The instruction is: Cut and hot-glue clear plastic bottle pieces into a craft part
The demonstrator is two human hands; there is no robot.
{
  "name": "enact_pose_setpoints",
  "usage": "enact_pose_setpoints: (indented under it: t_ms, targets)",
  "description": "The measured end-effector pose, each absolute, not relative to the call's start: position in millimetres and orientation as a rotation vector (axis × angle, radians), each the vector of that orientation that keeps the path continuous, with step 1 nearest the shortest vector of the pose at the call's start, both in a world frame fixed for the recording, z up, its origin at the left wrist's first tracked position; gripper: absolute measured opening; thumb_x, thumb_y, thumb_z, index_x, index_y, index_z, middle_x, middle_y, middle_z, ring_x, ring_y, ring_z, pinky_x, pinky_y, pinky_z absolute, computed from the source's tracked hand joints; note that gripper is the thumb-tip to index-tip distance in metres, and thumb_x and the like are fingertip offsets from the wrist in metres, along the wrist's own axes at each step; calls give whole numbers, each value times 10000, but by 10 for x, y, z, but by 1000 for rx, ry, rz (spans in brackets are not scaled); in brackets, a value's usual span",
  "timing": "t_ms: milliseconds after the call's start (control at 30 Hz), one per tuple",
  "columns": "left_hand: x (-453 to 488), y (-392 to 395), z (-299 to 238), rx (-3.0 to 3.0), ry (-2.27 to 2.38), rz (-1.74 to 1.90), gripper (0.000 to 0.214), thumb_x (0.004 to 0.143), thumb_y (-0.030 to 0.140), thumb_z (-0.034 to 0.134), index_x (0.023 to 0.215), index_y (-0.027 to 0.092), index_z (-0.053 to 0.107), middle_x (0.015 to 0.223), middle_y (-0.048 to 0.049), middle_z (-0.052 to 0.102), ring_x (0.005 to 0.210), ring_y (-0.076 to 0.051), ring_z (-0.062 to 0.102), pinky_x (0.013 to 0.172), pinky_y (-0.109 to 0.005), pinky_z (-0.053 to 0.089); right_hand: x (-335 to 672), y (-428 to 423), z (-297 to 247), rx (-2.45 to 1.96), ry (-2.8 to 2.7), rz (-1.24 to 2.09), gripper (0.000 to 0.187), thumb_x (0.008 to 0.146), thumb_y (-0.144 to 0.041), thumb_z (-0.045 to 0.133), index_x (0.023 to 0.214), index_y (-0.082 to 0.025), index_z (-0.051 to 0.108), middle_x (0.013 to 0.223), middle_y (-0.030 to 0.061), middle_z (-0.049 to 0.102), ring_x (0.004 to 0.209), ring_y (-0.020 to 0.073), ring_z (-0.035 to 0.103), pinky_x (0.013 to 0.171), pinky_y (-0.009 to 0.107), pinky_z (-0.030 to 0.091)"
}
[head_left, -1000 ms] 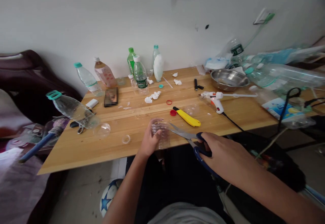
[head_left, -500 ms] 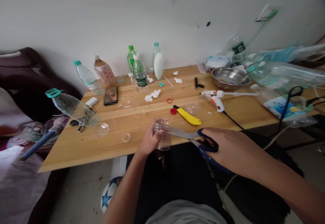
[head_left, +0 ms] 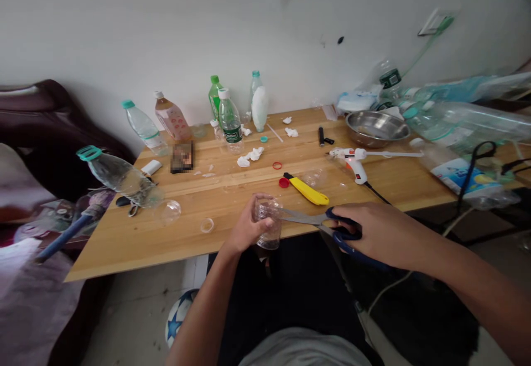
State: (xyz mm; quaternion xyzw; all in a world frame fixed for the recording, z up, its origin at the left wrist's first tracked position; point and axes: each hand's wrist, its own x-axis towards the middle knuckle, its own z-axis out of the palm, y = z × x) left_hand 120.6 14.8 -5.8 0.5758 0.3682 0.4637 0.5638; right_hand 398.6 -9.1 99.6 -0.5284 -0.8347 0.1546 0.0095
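My left hand is wrapped round a clear, cut piece of plastic bottle at the table's front edge. In my right hand are scissors with dark blue handles, their blades partly apart. The blade tips reach the right side of the plastic piece near its upper rim; whether they bite into it I cannot tell. Just beyond the hands lies a yellow utility knife beside a red bottle cap. A small clear ring lies to the left of my left hand.
A white glue gun with a black cord and a metal bowl are on the right. Upright bottles stand at the back, with crumpled tissue before them. A large cut bottle lies left; more bottles crowd the right end.
The scissors and my right hand have shifted slightly to the right. The blades appear a little less far apart. My left hand keeps its hold on the plastic piece.
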Motion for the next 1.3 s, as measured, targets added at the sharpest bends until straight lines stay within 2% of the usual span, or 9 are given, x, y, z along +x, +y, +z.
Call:
enact_pose_setpoints:
  t_ms: [100,200,400,500,600,700,833,933,1300]
  targets:
    - [1231,161,-101,1308,848,1104,761,592,666,836,1131,234,515,1083,-87,680,966,-250,670,828,-362,531,4046,-94,1002,-1638,-2606,458,77,851,-290,611,783,-254,617,712,-19,678,623,171,588,570,276,323]
    - [1266,176,-77,1296,860,1128,658,629,603,850,1071,223,547,1121,-96,675,1056,-262,652,893,-389,524,4051,-146,1016,-1632,-2578,477,70,846,-295,615,789,-253,612,722,-14,671,635,172,579,570,275,331]
    - [1227,214,228,1419,943,1152,609,818,441,758,1356,255,542,1282,-112,645,1135,-266,634,1025,-447,469,3870,-201,920,-1668,-2477,552,69,837,-285,608,786,-241,591,725,-10,665,634,164,577,584,272,351]
    - [1136,265,326,1492,1005,1192,583,853,480,707,1369,260,549,1253,-107,631,1140,-271,619,1007,-434,488,3783,-162,817,-1723,-2345,609,57,805,-267,619,850,-234,626,767,4,691,669,176,609,606,271,394]
    - [1054,323,305,1430,904,1188,698,702,596,802,1268,249,585,1215,-104,603,1101,-282,620,875,-387,554,3705,-143,756,-1736,-2256,718,84,829,-277,586,879,-235,639,780,12,709,679,185,632,605,273,419]
    - [1021,364,226,1419,882,1209,747,551,601,891,1123,238,577,1130,-72,598,998,-250,646,820,-367,565,3629,-186,738,-1737,-2214,739,98,828,-268,583,893,-238,650,820,22,729,716,197,663,636,283,449]
    - [1051,373,135,1425,917,1312,656,625,527,886,1097,236,536,1068,-47,593,1042,-243,635,941,-423,525,3569,-309,658,-1840,-2177,478,212,843,-281,582,1034,-215,646,1006,77,744,872,257,715,726,338,494]
    - [1101,347,70,1440,952,1408,613,689,476,863,1149,232,540,1117,-70,601,1079,-242,614,1010,-449,484,3562,-383,529,-1888,-2182,339,255,866,-274,574,1103,-183,601,1107,114,717,988,282,708,756,348,506]
    - [1293,114,-70,1685,1001,1470,619,792,312,794,1336,270,501,1297,-118,592,1223,-277,595,1091,-503,444,3527,-312,521,-2036,-2144,565,171,916,-293,566,1059,-199,564,1122,101,711,1011,271,707,756,328,470]
